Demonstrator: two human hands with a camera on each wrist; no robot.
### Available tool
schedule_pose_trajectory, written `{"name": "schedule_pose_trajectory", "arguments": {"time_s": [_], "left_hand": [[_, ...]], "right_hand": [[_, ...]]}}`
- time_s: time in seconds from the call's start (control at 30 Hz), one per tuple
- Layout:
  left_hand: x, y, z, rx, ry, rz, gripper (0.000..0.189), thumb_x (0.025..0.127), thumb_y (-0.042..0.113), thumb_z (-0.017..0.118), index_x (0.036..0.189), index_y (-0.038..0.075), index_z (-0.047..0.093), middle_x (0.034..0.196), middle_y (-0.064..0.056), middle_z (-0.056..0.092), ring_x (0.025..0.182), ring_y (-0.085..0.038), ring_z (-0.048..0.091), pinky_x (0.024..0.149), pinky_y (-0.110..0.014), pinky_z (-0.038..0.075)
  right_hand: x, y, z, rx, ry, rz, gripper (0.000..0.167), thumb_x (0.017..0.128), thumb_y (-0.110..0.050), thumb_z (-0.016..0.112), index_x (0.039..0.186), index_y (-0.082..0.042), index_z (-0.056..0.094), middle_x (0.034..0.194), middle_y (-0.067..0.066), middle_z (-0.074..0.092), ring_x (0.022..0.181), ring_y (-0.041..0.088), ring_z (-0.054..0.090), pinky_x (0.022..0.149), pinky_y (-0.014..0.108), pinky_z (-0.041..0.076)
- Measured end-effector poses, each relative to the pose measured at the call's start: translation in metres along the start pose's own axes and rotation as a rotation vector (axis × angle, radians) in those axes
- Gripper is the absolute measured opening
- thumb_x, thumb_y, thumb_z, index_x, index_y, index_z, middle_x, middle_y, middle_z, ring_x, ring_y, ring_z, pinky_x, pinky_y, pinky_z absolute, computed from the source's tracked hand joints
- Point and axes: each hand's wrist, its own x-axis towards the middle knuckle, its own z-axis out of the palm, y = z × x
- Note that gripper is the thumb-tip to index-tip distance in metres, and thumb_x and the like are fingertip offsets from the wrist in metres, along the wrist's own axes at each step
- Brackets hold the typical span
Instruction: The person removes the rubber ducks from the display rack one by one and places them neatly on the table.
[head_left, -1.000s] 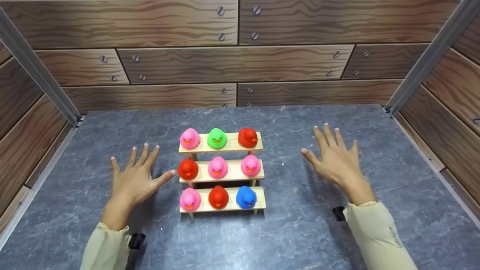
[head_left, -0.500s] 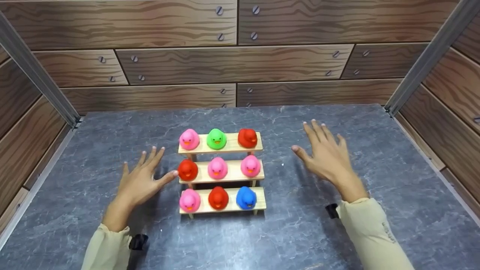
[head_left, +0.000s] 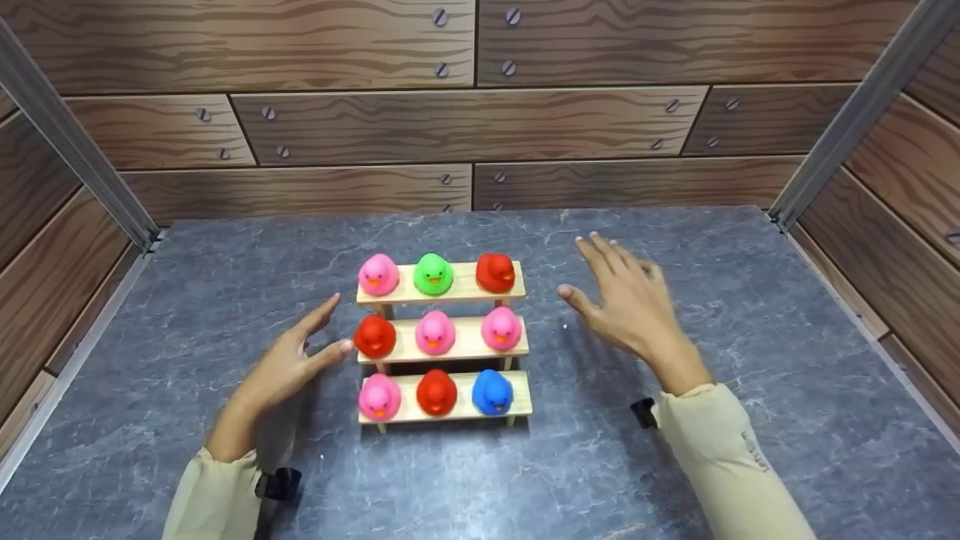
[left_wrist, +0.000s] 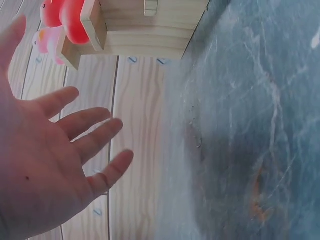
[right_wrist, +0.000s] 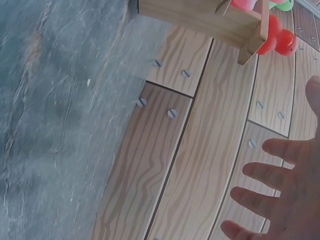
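Note:
A three-tier wooden stand [head_left: 463, 280] holds several rubber ducks. Its top shelf carries a pink duck [head_left: 379, 274], a green duck [head_left: 433, 274] and a red one. On the middle shelf sit a red duck [head_left: 375, 336] and two pink ones; the bottom shelf has pink, red and blue [head_left: 493, 392] ducks. My left hand [head_left: 281, 367] is left of the stand, thumb tip right by the middle shelf's red duck in the head view. The left wrist view shows its palm bare and fingers spread. My right hand [head_left: 630, 307], fingers extended, hovers right of the stand, holding nothing.
The stand rests on a grey marbled tabletop [head_left: 442, 480]. Wood-patterned panels [head_left: 472, 127] wall the back and both sides, with metal posts [head_left: 840, 105] at the rear corners. Black wrist straps [head_left: 279, 484] show at the sleeves.
My right hand has moved left toward the stand. My left hand has drawn slightly closer and turned onto its edge, its fingers now lined up behind one another. The ducks have stayed put.

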Motion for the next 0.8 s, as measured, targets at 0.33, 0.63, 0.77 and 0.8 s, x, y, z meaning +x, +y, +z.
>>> {"name": "schedule_pose_trajectory", "arguments": {"time_s": [0.33, 0.63, 0.77, 0.8], "left_hand": [[0.001, -0.005, 0.006, -0.200, -0.025, 0.057, 0.069, 0.087, 0.023, 0.066, 0.148, 0.009, 0.037, 0.145, -0.024, 0.044, 0.129, -0.041, 0.047, 0.103, -0.056, 0.041], [0.004, -0.006, 0.011, -0.224, -0.026, 0.066, 0.071, 0.083, 0.020, 0.073, 0.145, 0.009, 0.041, 0.131, -0.021, 0.056, 0.113, -0.033, 0.057, 0.094, -0.043, 0.046], [0.005, -0.006, 0.013, -0.229, -0.028, 0.057, 0.072, 0.082, 0.020, 0.074, 0.144, 0.008, 0.041, 0.127, -0.019, 0.059, 0.106, -0.028, 0.058, 0.090, -0.039, 0.047], [0.005, -0.006, 0.013, -0.227, -0.029, 0.056, 0.072, 0.082, 0.020, 0.074, 0.144, 0.008, 0.041, 0.126, -0.018, 0.059, 0.105, -0.027, 0.058, 0.089, -0.038, 0.048]], "right_hand": [[0.006, -0.017, 0.002, 0.081, 0.016, -0.049, 0.072, 0.095, -0.057, 0.045, 0.152, -0.017, 0.029, 0.156, 0.009, 0.033, 0.141, 0.035, 0.033, 0.107, 0.057, 0.029], [0.012, -0.029, 0.007, 0.189, -0.002, -0.070, 0.073, 0.093, -0.055, 0.052, 0.151, -0.017, 0.031, 0.153, 0.011, 0.038, 0.140, 0.033, 0.036, 0.111, 0.057, 0.026], [0.015, -0.034, 0.009, 0.239, 0.002, -0.088, 0.074, 0.090, -0.054, 0.058, 0.150, -0.016, 0.034, 0.151, 0.012, 0.041, 0.139, 0.034, 0.038, 0.112, 0.058, 0.026], [0.016, -0.035, 0.010, 0.249, 0.008, -0.094, 0.074, 0.090, -0.053, 0.059, 0.149, -0.015, 0.036, 0.150, 0.013, 0.042, 0.138, 0.034, 0.039, 0.111, 0.058, 0.026]]}}
